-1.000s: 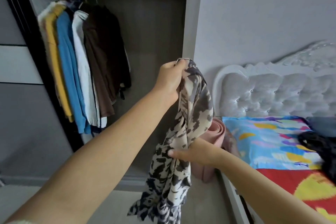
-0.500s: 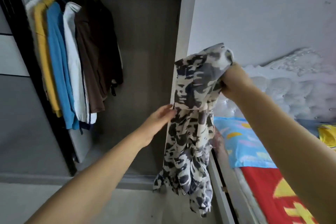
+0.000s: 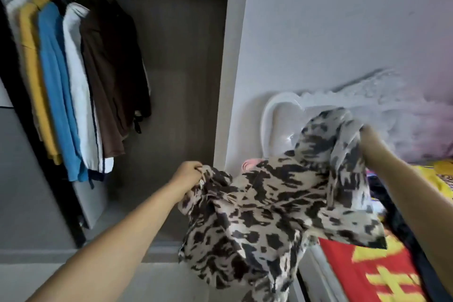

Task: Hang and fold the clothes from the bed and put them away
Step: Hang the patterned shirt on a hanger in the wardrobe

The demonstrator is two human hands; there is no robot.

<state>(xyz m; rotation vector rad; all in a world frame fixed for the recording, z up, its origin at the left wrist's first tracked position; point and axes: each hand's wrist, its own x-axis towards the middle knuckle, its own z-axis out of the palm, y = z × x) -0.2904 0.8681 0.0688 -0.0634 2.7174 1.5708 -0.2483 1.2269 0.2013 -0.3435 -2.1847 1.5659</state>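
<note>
Beyond my hands stands an open wardrobe point(image 3: 171, 81) with shirts point(image 3: 73, 81) hanging on its rail, up and left of my left hand point(image 3: 188, 175), which grips one bunched edge of a spotted blouse point(image 3: 277, 203). My right hand point(image 3: 367, 137) is closed on the other edge, so the blouse sags between them beside the bed point(image 3: 382, 274). I judge it thin, light and limp, best held at the shoulder seams; yellow characters on the red bedcover point(image 3: 343, 262) below my right arm are too blurred to read.
</note>
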